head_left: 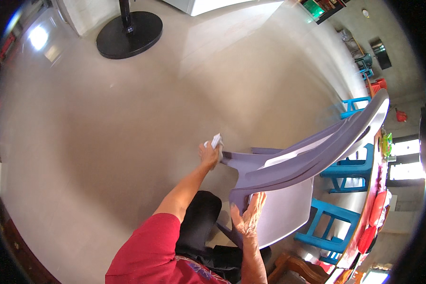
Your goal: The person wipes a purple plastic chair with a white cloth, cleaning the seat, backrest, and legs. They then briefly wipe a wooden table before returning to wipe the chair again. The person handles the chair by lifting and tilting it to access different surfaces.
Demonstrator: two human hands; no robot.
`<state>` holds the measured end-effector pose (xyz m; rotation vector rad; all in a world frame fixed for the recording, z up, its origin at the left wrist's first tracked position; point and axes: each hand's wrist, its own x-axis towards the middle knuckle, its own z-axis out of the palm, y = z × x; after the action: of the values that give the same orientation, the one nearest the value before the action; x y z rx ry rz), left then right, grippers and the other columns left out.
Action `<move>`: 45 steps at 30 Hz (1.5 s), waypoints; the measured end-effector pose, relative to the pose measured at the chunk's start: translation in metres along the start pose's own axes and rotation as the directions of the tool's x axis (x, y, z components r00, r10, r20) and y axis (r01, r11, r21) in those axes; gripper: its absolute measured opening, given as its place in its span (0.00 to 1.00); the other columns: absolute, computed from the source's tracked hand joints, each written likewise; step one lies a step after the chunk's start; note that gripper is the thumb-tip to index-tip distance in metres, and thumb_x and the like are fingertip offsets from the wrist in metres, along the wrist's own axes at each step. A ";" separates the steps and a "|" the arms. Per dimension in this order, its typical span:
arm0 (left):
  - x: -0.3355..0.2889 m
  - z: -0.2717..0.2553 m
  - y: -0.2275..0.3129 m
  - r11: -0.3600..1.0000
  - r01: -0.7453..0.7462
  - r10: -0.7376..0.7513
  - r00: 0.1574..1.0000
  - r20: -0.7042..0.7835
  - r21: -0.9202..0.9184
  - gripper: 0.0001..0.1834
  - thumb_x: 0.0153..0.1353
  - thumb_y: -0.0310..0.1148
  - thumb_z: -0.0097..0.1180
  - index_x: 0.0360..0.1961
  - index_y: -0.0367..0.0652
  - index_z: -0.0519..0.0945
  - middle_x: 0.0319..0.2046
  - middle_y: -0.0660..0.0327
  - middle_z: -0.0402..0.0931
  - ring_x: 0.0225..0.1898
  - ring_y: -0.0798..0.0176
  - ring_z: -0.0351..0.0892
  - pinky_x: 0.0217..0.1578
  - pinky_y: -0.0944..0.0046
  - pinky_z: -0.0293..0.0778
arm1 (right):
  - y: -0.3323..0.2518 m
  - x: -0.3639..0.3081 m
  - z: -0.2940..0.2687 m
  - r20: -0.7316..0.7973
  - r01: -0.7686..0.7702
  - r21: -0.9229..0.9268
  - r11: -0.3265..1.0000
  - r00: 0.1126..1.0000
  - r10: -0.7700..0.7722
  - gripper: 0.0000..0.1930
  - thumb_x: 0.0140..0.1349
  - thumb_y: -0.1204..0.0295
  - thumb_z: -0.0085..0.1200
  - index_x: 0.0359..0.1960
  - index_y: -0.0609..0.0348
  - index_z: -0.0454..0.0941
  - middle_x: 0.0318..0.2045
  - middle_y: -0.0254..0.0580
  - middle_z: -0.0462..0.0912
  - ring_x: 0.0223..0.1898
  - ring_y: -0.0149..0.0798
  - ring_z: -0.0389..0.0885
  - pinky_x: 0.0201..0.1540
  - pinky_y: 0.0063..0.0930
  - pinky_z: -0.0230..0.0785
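Note:
A grey-purple plastic chair leans in front of me, its slotted backrest reaching to the upper right. My left hand, stretched forward, is closed around a folded white cloth, beside the end of a chair part on the far side. At the near side, my right hand grips the chair's frame, thumb on one side and fingers on the other, over the pale seat. What lies under its fingers is partly hidden. My knees in black trousers are just left of the chair.
Blue plastic stools stand to the right, alongside a long table with red items on it. A wooden chair is at the lower right. Farther off, a round black pedestal base rests on the glossy floor.

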<state>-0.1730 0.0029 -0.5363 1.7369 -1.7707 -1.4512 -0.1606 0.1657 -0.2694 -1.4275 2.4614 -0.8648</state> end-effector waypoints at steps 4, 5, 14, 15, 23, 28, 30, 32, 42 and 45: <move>0.012 0.030 -0.033 0.997 0.063 -0.072 0.935 0.347 0.039 0.37 0.55 0.62 0.44 0.59 0.47 0.68 0.56 0.44 0.60 0.56 0.36 0.60 0.56 0.46 0.59 | 0.001 -0.004 0.001 0.040 -0.022 -0.024 0.999 0.999 0.023 0.36 0.38 0.69 0.53 0.54 0.69 0.60 0.44 0.62 0.64 0.45 0.61 0.62 0.52 0.50 0.56; 0.018 0.030 -0.040 0.994 0.011 -0.053 0.917 0.395 0.107 0.37 0.54 0.60 0.45 0.58 0.46 0.69 0.57 0.44 0.60 0.57 0.37 0.59 0.57 0.46 0.59 | 0.000 -0.004 0.002 0.038 -0.019 -0.015 1.000 0.999 0.020 0.36 0.38 0.69 0.53 0.54 0.69 0.60 0.44 0.62 0.64 0.45 0.61 0.62 0.52 0.50 0.56; -0.005 -0.021 0.017 0.955 0.200 -0.006 0.750 0.662 -0.218 0.24 0.45 0.45 0.54 0.39 0.38 0.77 0.30 0.56 0.76 0.33 0.57 0.76 0.33 0.59 0.72 | 0.001 0.000 -0.001 0.022 -0.013 0.012 1.000 1.000 0.013 0.36 0.39 0.68 0.53 0.55 0.68 0.60 0.47 0.61 0.64 0.48 0.60 0.61 0.54 0.51 0.54; -0.014 -0.029 0.027 0.930 0.199 0.066 0.738 0.672 -0.310 0.21 0.46 0.43 0.55 0.36 0.37 0.76 0.26 0.58 0.75 0.27 0.61 0.75 0.27 0.61 0.71 | 0.000 0.001 -0.002 0.012 -0.017 0.021 1.000 1.000 0.016 0.35 0.39 0.67 0.54 0.53 0.68 0.62 0.47 0.61 0.65 0.49 0.60 0.61 0.54 0.51 0.53; -0.087 -0.100 0.104 0.709 -0.131 0.608 0.610 0.507 -0.693 0.25 0.51 0.39 0.57 0.50 0.42 0.71 0.46 0.60 0.69 0.44 0.61 0.69 0.47 0.62 0.67 | 0.005 -0.004 0.004 0.001 0.024 0.085 0.996 1.000 -0.025 0.34 0.38 0.68 0.53 0.51 0.68 0.62 0.47 0.61 0.64 0.48 0.61 0.61 0.54 0.53 0.53; -0.070 -0.089 0.091 0.741 -0.403 0.661 0.577 0.479 -0.537 0.24 0.51 0.40 0.54 0.51 0.46 0.74 0.49 0.52 0.69 0.54 0.48 0.63 0.57 0.53 0.58 | 0.000 -0.002 0.000 0.034 -0.036 0.078 0.996 0.999 0.034 0.34 0.40 0.67 0.52 0.53 0.68 0.62 0.48 0.62 0.64 0.49 0.63 0.61 0.54 0.55 0.53; -0.042 -0.061 0.061 0.816 -0.484 0.574 0.626 0.528 -0.315 0.22 0.52 0.41 0.52 0.50 0.49 0.75 0.50 0.55 0.69 0.52 0.46 0.65 0.54 0.51 0.64 | 0.002 -0.001 0.001 0.012 0.011 0.065 0.998 1.000 -0.012 0.34 0.41 0.67 0.52 0.54 0.68 0.61 0.48 0.63 0.64 0.50 0.64 0.61 0.55 0.56 0.52; -0.028 -0.040 0.035 0.864 -0.487 0.477 0.714 0.512 -0.127 0.21 0.53 0.42 0.51 0.49 0.49 0.75 0.50 0.56 0.69 0.51 0.46 0.67 0.51 0.52 0.66 | 0.002 -0.003 0.001 0.009 0.013 0.050 0.999 1.000 -0.013 0.34 0.42 0.66 0.52 0.55 0.68 0.61 0.49 0.63 0.63 0.51 0.64 0.60 0.56 0.57 0.51; -0.006 -0.003 -0.009 0.824 -0.288 0.107 0.925 0.365 0.488 0.21 0.56 0.48 0.51 0.50 0.54 0.75 0.50 0.59 0.69 0.50 0.41 0.69 0.44 0.35 0.69 | 0.004 -0.001 0.000 -0.015 0.002 0.003 1.000 1.000 -0.002 0.34 0.42 0.64 0.53 0.53 0.68 0.62 0.48 0.63 0.65 0.49 0.63 0.61 0.55 0.55 0.52; 0.008 -0.011 -0.014 0.933 -0.120 -0.040 0.902 0.430 0.339 0.21 0.54 0.48 0.48 0.46 0.51 0.77 0.50 0.57 0.70 0.49 0.42 0.71 0.45 0.41 0.69 | -0.002 -0.001 0.002 0.011 -0.034 0.028 0.999 0.999 0.034 0.34 0.40 0.63 0.53 0.52 0.67 0.63 0.47 0.61 0.65 0.49 0.61 0.61 0.55 0.52 0.52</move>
<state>-0.1586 -0.0055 -0.5450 1.6011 -2.4200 -1.6783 -0.1575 0.1653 -0.2701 -1.3733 2.4484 -0.8796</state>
